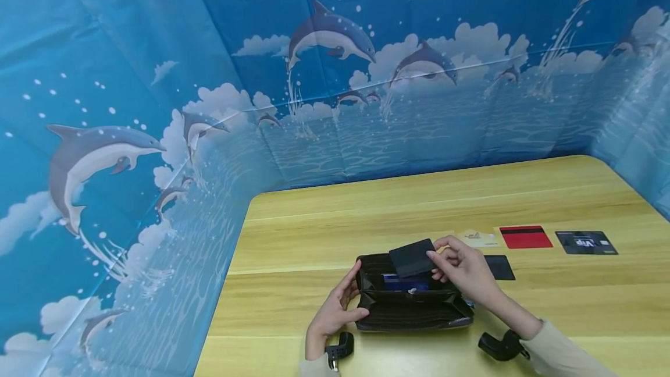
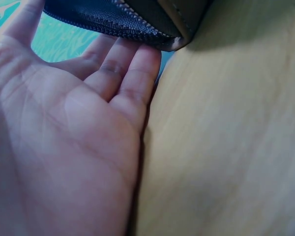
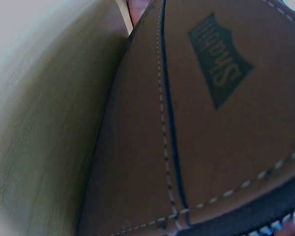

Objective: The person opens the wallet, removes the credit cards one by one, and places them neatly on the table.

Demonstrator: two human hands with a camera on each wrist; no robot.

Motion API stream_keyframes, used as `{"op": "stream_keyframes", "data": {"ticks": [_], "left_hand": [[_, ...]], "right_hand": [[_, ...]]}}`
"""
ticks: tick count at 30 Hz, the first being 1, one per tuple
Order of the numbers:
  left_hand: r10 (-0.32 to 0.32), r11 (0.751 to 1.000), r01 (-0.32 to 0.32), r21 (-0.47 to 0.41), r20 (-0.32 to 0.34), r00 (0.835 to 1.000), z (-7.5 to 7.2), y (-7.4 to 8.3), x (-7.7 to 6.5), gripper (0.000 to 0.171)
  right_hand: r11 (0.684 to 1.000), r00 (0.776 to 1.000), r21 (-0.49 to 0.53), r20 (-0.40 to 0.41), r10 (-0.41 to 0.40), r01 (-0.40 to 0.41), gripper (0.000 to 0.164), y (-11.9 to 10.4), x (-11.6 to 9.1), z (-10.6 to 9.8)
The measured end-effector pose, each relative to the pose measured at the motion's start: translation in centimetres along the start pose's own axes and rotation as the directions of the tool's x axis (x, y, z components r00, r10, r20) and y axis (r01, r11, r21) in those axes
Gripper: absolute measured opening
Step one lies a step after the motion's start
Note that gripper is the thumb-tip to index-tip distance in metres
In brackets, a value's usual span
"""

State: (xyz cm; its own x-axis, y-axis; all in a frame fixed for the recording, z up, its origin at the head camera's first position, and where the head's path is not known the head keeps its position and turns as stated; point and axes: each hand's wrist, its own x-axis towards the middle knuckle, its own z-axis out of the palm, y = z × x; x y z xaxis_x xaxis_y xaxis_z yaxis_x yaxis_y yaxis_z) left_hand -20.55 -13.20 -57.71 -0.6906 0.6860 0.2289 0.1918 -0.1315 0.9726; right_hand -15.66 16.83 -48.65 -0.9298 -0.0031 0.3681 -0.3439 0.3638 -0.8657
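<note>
Nearest, the left hand point(image 1: 337, 308) is spreading thumb and fingers apart at the left end of the wallet point(image 1: 413, 317), steadying it. The wallet is lying open on the near part of the table point(image 1: 272, 330), its near half spreading flat and its far half leaning up. Inside the far half, a blue card point(image 1: 404, 284) is showing, so at least one card is sitting in the wallet; how many others the slots are hiding, I cannot tell. Above that half, the right hand point(image 1: 467, 271) is pinching the black card point(image 1: 410, 258) between thumb and fingers; it is not fully tucked away.

Just right of that hand, a dark card point(image 1: 502, 267) is lying on the table, partly hidden. Farther off, the pale card point(image 1: 477, 239), red card point(image 1: 526, 237) and Vip card point(image 1: 586, 243) are lying in a row toward the right.

So the sorting is looking partway along: four cards are lying outside, one is hanging in between, and whether cards are going in or coming out is not showing.
</note>
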Motion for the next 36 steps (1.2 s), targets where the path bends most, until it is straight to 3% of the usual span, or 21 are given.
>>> {"op": "stream_keyframes", "data": {"ticks": [5, 10, 14, 19, 21, 26, 30, 33, 36], "left_hand": [[-0.025, 1.0, 0.025, 0.001, -0.003, 1.0, 0.1, 0.2, 0.0, 0.085], [-0.03, 1.0, 0.03, 0.0, 0.001, 1.0, 0.1, 0.3, 0.0, 0.085], [-0.043, 0.999, 0.043, 0.012, 0.007, 0.999, 0.1, 0.6, 0.1, 0.087], [-0.056, 0.998, 0.056, 0.014, 0.02, 0.998, 0.3, 2.3, 0.2, 0.087], [-0.06, 0.998, 0.06, 0.012, 0.024, 0.998, 0.5, 3.1, 0.2, 0.086], [-0.056, 0.998, 0.055, 0.021, 0.028, 0.998, 0.7, 4.0, 0.2, 0.084], [-0.05, 0.999, 0.049, 0.021, 0.027, 0.998, 0.6, 3.9, 0.2, 0.085], [-0.053, 0.998, 0.053, 0.017, 0.029, 0.998, 0.6, 3.8, 0.2, 0.085], [-0.056, 0.998, 0.055, 0.015, 0.03, 0.998, 0.6, 3.7, 0.2, 0.085]], "right_hand": [[0.999, 0.998, 0.005, -0.042, -0.043, 0.043, 0.013, -1.7, 0.0, -0.4], [0.996, 0.991, 0.045, -0.117, -0.07, 0.076, 0.021, 0.7, -0.1, -1.1], [0.99, 0.983, 0.14, -0.185, -0.004, 0.03, 0.019, 2.5, -0.1, -2.1], [0.943, 0.952, 0.332, -0.281, 0.119, -0.019, 0.017, 3.3, -0.1, -3.7], [0.926, 0.942, 0.377, -0.307, 0.132, -0.007, 0.017, 4.3, -0.2, -4.5], [0.93, 0.928, 0.367, -0.347, 0.137, 0.001, 0.03, 9.3, -0.8, -6.8], [0.936, 0.9, 0.35, -0.399, 0.174, -0.026, 0.044, 13.0, -1.4, -8.4], [0.942, 0.884, 0.328, -0.419, 0.208, -0.067, 0.042, 13.4, -1.9, -9.6], [0.943, 0.875, 0.306, -0.413, 0.253, -0.129, 0.03, 11.7, -2.3, -10.5]]}}
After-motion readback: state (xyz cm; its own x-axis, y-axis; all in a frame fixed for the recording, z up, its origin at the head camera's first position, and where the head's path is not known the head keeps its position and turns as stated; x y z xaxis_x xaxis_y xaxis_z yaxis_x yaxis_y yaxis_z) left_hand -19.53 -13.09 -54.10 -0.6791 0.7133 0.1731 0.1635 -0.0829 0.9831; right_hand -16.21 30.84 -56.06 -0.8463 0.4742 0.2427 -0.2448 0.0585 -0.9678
